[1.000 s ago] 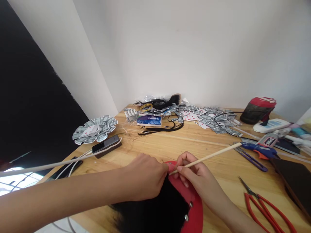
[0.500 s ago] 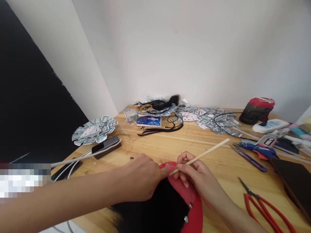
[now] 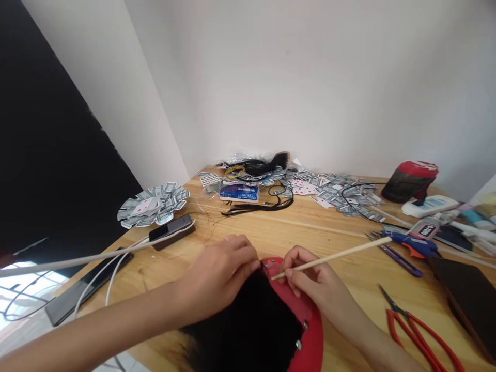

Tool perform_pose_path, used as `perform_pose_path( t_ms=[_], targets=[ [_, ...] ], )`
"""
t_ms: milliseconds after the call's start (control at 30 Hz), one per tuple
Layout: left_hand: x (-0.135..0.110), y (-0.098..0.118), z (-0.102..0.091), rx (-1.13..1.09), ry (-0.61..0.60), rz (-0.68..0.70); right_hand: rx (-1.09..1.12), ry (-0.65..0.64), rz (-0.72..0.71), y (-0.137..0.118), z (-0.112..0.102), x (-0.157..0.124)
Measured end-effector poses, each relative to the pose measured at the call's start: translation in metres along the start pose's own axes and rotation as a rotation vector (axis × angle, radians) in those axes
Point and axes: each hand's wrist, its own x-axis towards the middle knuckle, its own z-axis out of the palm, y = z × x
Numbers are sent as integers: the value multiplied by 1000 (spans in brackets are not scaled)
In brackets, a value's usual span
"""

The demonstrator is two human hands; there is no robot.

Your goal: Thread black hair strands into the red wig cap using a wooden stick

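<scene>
Holding stick to red cap at near edge of bench

Pinching with left hand (image 3: 220,271) at the join of black hair (image 3: 248,330) and red cap (image 3: 310,325); grip closed to the fingertips, whether on hair or on cap rim cannot tell. Holding stick (image 3: 333,254) in right hand (image 3: 313,279), grip shut round its lower end, pen-fashion. Stick tip at the cap, just beside left fingertips; far end angled up and right over bench (image 3: 310,227). Cap lying at near edge of bench, between both hands, left part covered by hair, metal studs (image 3: 298,343) showing on its right part. Red scissors (image 3: 422,333) lying right of cap, apart from it. Glue gun (image 3: 411,244) and purple snips (image 3: 401,257) just beyond stick's far end. Phone (image 3: 172,230) left of left hand, well apart. Cards (image 3: 151,206) fanned at far left corner, more scattered along the back.
</scene>
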Motion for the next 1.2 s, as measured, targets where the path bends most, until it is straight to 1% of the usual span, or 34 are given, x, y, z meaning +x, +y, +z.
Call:
perform_pose_path(
  t_ms=[67, 133, 233, 300, 367, 467, 533, 600, 700, 900, 1067, 1200],
  targets=[
    [-6, 0, 13, -40, 24, 110, -29, 5, -18, 0, 0, -1],
    [-14, -1, 29, -44, 60, 157, -60, 11, -31, 2, 0, -3],
    [-26, -3, 48, 84, 192, 212, -102, 16, -41, 7, -1, -4],
    [-32, -4, 55, 176, 293, 235, -132, 15, -47, 9, -2, -5],
    [-35, -5, 57, 222, 345, 258, -160, 11, -62, 9, -2, -5],
    [-36, -4, 56, 221, 341, 314, -180, 2, -90, 7, -1, -6],
    [-35, -5, 56, 217, 360, 343, -184, -8, -91, 6, -1, -7],
    [-36, -5, 58, 221, 394, 354, -178, -16, -72, 7, -1, -8],
    [-37, -7, 60, 216, 406, 360, -168, -18, -40, 8, -1, -8],
    [-33, -10, 61, 219, 513, 469, -173, -40, -2, 10, -3, -8],
    [-28, -8, 61, 149, 527, 450, -148, -35, 6, 11, -5, -7],
    [-27, -9, 60, 122, 509, 450, -99, -49, 20, 12, -4, -7]
  ],
)
